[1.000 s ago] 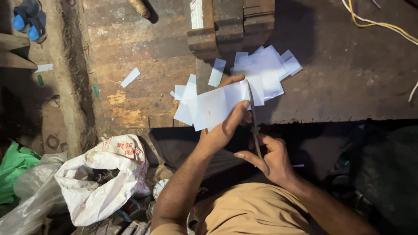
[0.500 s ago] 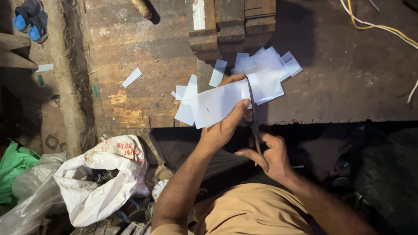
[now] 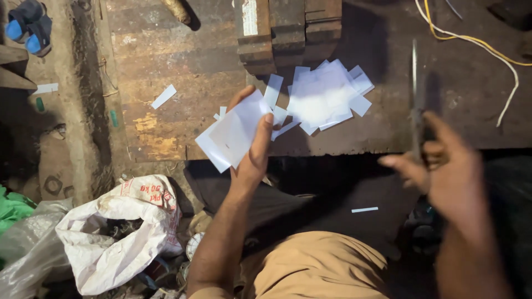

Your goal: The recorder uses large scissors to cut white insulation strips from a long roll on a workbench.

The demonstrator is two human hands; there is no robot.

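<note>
My left hand (image 3: 252, 149) grips a small stack of white paper sheets (image 3: 231, 132) above the front edge of a worn wooden workbench (image 3: 166, 66). My right hand (image 3: 446, 169) is off to the right, blurred, closed on a pair of scissors (image 3: 415, 94) whose blades point up and away from me. A pile of cut white paper pieces (image 3: 327, 97) lies on the bench just right of the held sheets. A thin paper strip (image 3: 364, 210) rests on my dark lap.
A heavy dark metal block (image 3: 285, 30) stands at the back of the bench. Yellow and white wires (image 3: 476, 41) run across the right side. A loose paper strip (image 3: 164, 96) lies left. A white sack (image 3: 119, 232) sits on the floor at lower left.
My right hand has swung away to the right with the scissors, off the paper. My left hand has pulled the held sheets left and toward me, apart from the pile.
</note>
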